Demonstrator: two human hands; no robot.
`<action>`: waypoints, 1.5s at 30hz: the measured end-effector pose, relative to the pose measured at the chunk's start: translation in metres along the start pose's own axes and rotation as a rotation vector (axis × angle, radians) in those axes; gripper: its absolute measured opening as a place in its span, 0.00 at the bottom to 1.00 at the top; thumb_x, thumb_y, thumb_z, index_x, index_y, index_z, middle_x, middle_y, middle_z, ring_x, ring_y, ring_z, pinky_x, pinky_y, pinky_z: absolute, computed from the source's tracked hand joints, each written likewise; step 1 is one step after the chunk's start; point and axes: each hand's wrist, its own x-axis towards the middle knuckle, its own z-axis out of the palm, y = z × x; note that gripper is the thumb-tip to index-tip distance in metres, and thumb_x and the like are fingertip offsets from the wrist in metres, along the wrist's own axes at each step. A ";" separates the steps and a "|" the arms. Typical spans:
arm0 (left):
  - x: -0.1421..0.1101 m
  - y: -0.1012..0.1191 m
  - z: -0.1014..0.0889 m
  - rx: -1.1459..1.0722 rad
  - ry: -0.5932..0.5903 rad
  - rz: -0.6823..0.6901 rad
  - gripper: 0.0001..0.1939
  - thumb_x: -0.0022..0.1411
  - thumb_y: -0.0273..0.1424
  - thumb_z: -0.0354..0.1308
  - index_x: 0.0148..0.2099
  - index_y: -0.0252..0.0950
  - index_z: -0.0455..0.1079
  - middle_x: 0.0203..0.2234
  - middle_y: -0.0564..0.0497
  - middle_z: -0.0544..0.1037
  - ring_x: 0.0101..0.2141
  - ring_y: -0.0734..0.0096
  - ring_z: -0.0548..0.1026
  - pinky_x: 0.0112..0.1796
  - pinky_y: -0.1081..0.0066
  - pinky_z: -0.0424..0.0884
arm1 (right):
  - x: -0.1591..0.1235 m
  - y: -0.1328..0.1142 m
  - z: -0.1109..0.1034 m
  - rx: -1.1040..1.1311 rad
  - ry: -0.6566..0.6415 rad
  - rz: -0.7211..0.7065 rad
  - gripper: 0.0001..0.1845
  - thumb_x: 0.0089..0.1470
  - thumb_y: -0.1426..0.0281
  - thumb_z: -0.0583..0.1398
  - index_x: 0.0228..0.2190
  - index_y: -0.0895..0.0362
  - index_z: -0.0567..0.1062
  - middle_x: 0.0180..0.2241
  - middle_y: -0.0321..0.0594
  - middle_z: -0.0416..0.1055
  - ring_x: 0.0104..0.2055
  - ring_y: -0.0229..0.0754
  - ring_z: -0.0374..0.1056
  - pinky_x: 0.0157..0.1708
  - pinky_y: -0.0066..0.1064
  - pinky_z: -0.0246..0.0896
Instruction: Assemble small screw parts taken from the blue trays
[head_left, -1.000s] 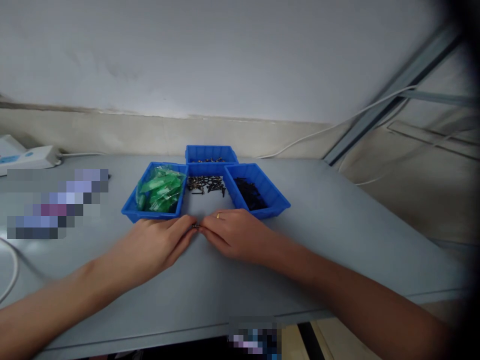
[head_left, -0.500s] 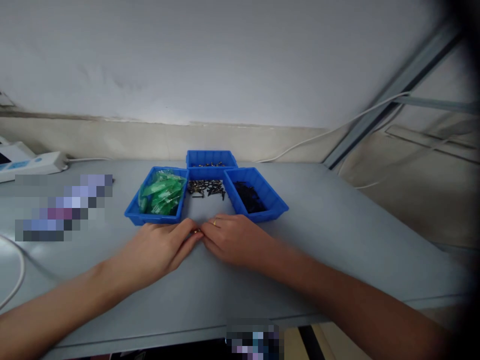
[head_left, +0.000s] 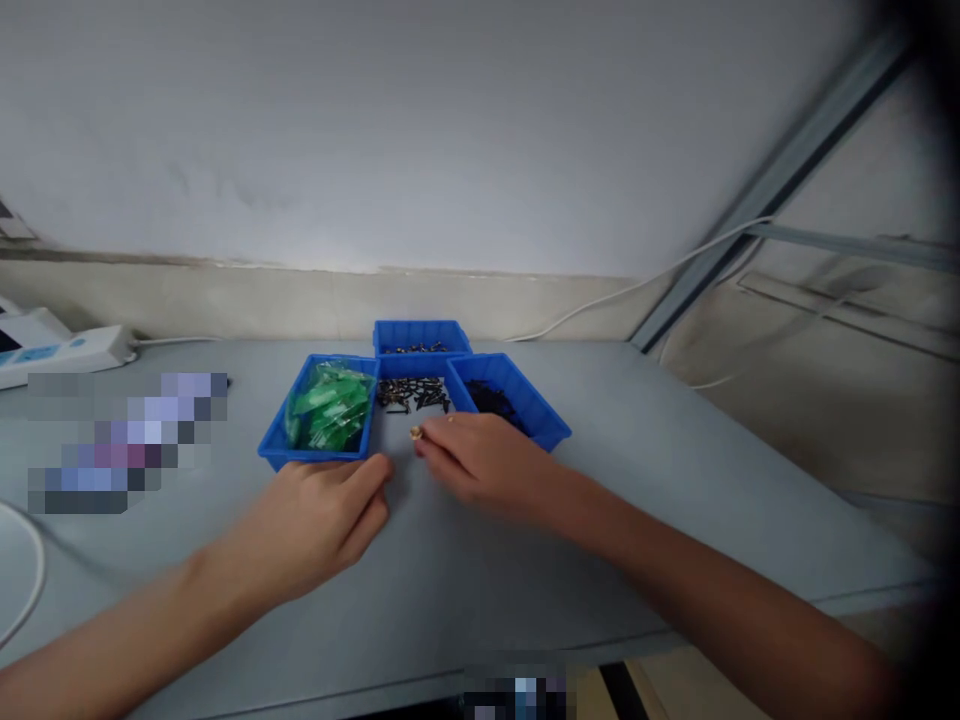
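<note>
My right hand point(head_left: 480, 462) lies low over the grey table point(head_left: 675, 500) and pinches a small brass-coloured screw point(head_left: 415, 433) at its fingertips, just in front of a loose pile of dark screws point(head_left: 412, 394). My left hand point(head_left: 330, 510) rests on the table a little to the left, fingers together and slightly curled, with nothing seen in it. A blue tray of green plastic bags point(head_left: 322, 415) stands just beyond the left hand. A blue tray of black screws point(head_left: 517, 405) stands beyond the right hand. A third blue tray point(head_left: 421, 337) sits behind the pile.
A white device point(head_left: 52, 350) with a cable sits at the far left of the table. A white cable point(head_left: 645, 285) runs along the wall behind. A metal frame bar point(head_left: 772, 170) slants at the right. The table's front edge is near me.
My two hands were touching fingertip to fingertip over a small piece; now they are apart. The right hand has moved forward toward the screw pile with the screw, and the left has drawn back.
</note>
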 end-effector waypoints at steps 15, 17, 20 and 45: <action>0.003 0.003 0.011 0.065 -0.141 0.138 0.09 0.62 0.27 0.43 0.31 0.36 0.62 0.21 0.54 0.70 0.22 0.71 0.70 0.23 0.71 0.60 | 0.079 0.075 -0.004 -0.547 -0.006 0.264 0.16 0.58 0.68 0.47 0.39 0.64 0.69 0.38 0.52 0.69 0.40 0.48 0.64 0.35 0.35 0.55; 0.003 0.003 0.012 0.073 -0.157 0.141 0.09 0.62 0.27 0.43 0.31 0.36 0.62 0.21 0.54 0.71 0.22 0.70 0.70 0.23 0.70 0.60 | 0.063 0.060 0.002 -0.557 0.014 0.245 0.14 0.56 0.70 0.48 0.39 0.63 0.69 0.40 0.52 0.67 0.42 0.50 0.62 0.37 0.37 0.54; 0.002 0.004 0.012 0.043 -0.176 0.138 0.09 0.62 0.26 0.44 0.31 0.36 0.63 0.22 0.53 0.71 0.23 0.70 0.71 0.25 0.71 0.61 | 0.043 0.040 0.011 -0.559 0.002 0.218 0.10 0.54 0.75 0.50 0.36 0.61 0.70 0.39 0.50 0.67 0.42 0.50 0.60 0.36 0.37 0.53; 0.003 0.002 0.012 0.023 -0.176 0.112 0.12 0.63 0.30 0.42 0.33 0.35 0.64 0.21 0.53 0.71 0.23 0.74 0.70 0.23 0.74 0.59 | 0.086 0.034 0.029 -0.370 -0.189 0.006 0.13 0.53 0.81 0.50 0.37 0.63 0.72 0.37 0.49 0.71 0.39 0.47 0.68 0.34 0.35 0.64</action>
